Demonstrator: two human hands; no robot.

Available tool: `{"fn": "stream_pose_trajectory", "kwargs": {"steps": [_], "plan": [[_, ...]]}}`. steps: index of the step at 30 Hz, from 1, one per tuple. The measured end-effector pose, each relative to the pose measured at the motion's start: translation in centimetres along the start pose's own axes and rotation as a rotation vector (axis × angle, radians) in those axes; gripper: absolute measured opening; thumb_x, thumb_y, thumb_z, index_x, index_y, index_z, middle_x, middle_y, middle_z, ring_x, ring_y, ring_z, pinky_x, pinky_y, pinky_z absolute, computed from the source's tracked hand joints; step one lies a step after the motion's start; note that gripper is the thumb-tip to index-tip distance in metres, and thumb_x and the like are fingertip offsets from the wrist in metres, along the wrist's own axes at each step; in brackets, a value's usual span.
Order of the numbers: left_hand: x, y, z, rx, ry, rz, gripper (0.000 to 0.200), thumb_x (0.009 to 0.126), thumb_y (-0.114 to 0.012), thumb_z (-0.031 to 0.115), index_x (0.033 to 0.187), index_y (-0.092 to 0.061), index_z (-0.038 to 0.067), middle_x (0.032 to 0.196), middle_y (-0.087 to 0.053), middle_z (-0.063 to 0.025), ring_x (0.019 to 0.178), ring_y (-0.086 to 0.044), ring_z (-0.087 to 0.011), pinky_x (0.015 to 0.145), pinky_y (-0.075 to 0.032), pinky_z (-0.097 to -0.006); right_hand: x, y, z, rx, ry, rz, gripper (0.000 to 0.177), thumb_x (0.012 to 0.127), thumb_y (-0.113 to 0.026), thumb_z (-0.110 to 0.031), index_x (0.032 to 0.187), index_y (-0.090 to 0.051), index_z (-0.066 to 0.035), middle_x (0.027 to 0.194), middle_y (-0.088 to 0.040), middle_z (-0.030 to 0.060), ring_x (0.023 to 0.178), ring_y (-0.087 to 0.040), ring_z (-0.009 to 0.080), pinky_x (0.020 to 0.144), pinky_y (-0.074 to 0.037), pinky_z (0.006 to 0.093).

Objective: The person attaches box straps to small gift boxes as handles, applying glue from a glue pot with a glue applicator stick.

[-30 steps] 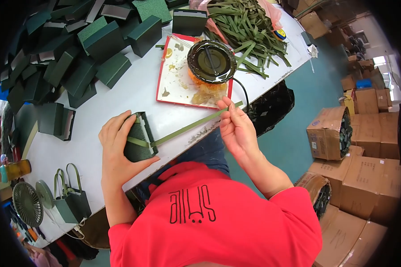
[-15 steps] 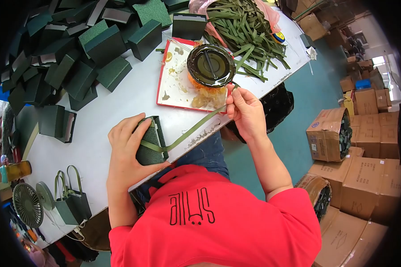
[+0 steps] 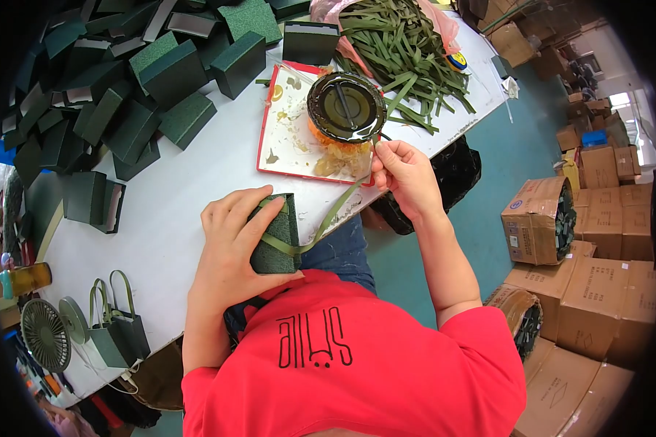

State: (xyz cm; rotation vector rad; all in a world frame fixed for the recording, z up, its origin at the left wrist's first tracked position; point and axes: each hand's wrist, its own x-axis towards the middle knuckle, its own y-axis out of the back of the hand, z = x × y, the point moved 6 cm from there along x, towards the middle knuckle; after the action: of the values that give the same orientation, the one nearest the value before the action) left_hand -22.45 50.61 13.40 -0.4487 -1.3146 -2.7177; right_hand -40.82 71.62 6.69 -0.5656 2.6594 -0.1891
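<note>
My left hand is wrapped round a small dark green box at the table's front edge. A green ribbon crosses the box and rises in a slack curve to my right hand, which pinches its far end beside the rim of a round black pot. The pot holds a dark liquid with a bar across its top. It stands on a white tray with a red rim, stained with yellowish residue.
Many green boxes are heaped at the back left. Green ribbons spill from a pink bag behind the pot. Green bags and a fan stand at the left. Cartons are stacked on the floor at the right.
My left hand and the box have moved right, and the box stands more upright. My right hand has shifted slightly, with its fingertips by the pot's rim. The ribbon hangs slacker.
</note>
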Motion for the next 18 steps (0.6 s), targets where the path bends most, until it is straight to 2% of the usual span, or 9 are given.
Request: {"fn": "stream_pose_trajectory", "kwargs": {"steps": [3,15,18], "plan": [[0.1,-0.2,-0.1,-0.025,-0.003,0.015,0.089,0.051,-0.091,0.037,0.128,-0.058,0.008,0.135,-0.052,-0.0106,0.123,-0.047,-0.0322,0.102,-0.030,-0.0484,0.6,0.1,0.3,-0.009,0.016,-0.015,0.020,0.096,-0.066,-0.021,0.097,-0.062,-0.001,0.074,-0.064,0.0022,0.053,-0.056,0.0057,0.051,-0.044,0.0196],[0.0,-0.4,-0.3,-0.030,0.021,0.004,0.090,0.051,-0.091,0.037,0.129,-0.058,0.009,0.136,-0.052,-0.0105,0.125,-0.046,-0.0326,0.103,-0.030,-0.0484,1.8,0.3,0.6,-0.029,0.031,0.042,0.021,0.092,-0.069,-0.023,0.085,-0.060,-0.006,0.066,-0.057,-0.0012,0.047,-0.044,0.0051,0.043,-0.032,0.0208],[0.1,-0.3,0.0,-0.013,0.003,0.002,0.089,0.051,-0.092,0.038,0.126,-0.058,0.003,0.134,-0.053,-0.0143,0.124,-0.047,-0.0357,0.104,-0.032,-0.0465,1.7,0.1,0.4,0.005,0.007,0.053,0.021,0.092,-0.069,-0.022,0.082,-0.058,-0.007,0.065,-0.055,-0.0013,0.046,-0.042,0.0057,0.043,-0.029,0.0212]]}}
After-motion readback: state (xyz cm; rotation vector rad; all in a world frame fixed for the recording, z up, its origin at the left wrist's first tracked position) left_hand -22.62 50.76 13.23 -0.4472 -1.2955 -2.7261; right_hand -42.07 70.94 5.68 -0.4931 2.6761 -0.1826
